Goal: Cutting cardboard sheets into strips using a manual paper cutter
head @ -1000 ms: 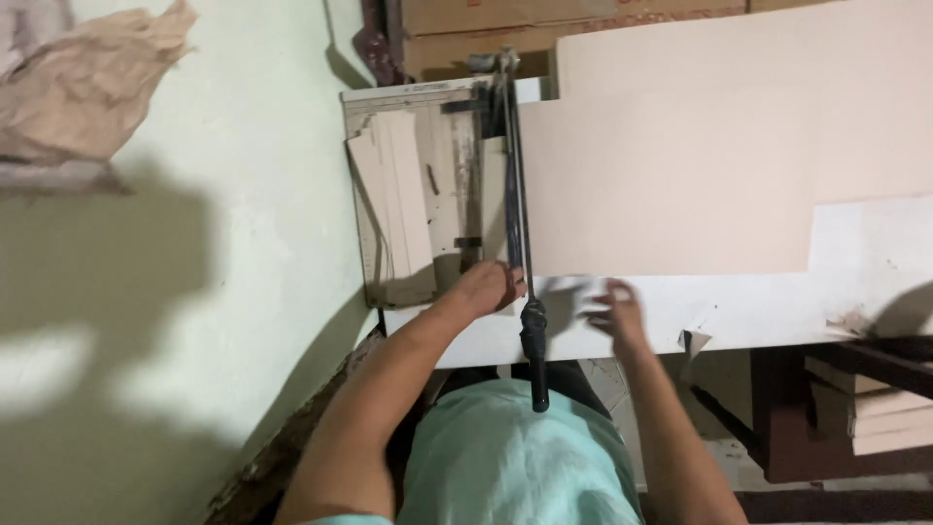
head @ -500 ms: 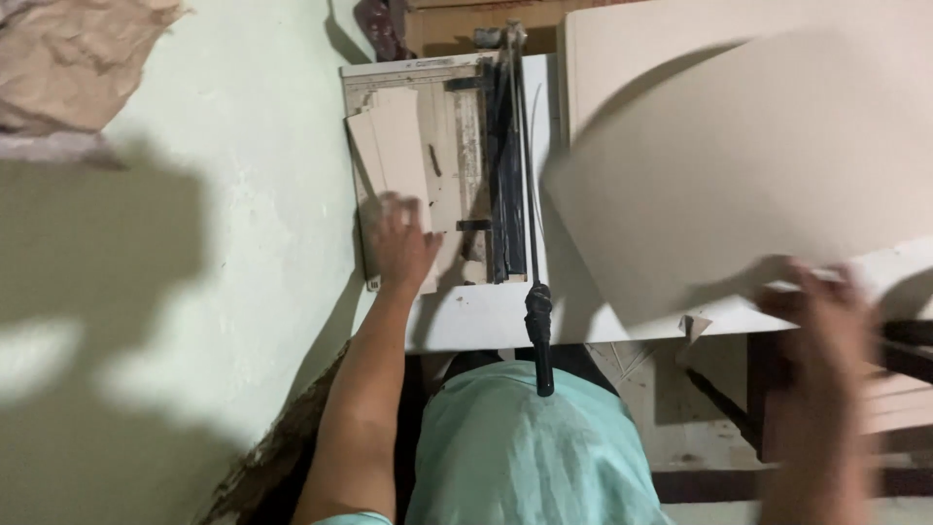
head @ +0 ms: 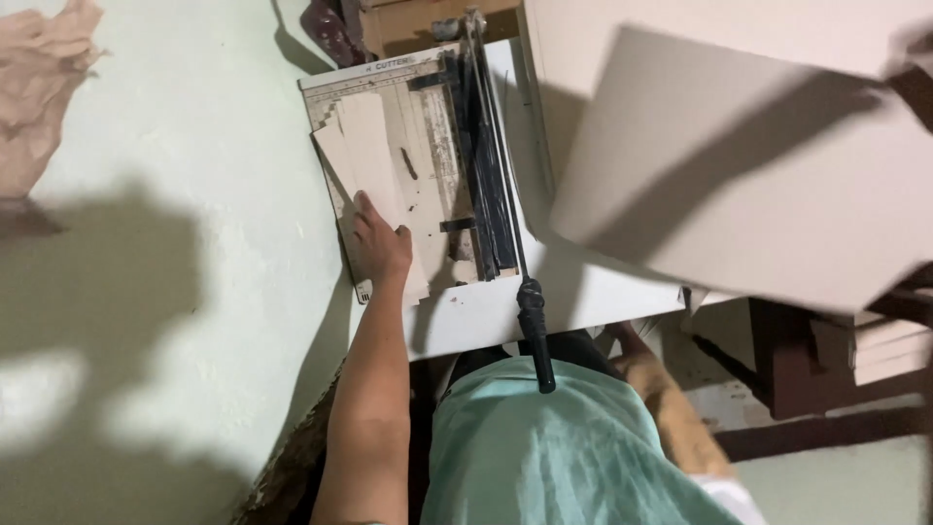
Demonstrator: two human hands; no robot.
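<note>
My left hand [head: 381,241] rests palm down on a small stack of cut beige strips [head: 367,160] lying on the bed of a white lever paper cutter [head: 428,83]. The cutter's black blade arm [head: 491,165] lies down, and its handle [head: 535,335] sticks out over the table edge toward my body. A large beige cardboard sheet [head: 739,185] hangs tilted in the air to the right of the cutter. My right hand [head: 915,70] shows only as a dark blur at the sheet's upper right corner, gripping it.
The cutter stands on a white table [head: 583,292] against a pale green wall [head: 175,292]. Crumpled brown paper [head: 44,97] lies at the upper left. More large boards [head: 719,29] lie under the raised sheet. Stacked boards on dark wooden furniture [head: 875,350] sit at the lower right.
My left hand left the blade handle and moved onto the cut strips. My right hand lifted the big sheet off the cutter and swung it up to the right.
</note>
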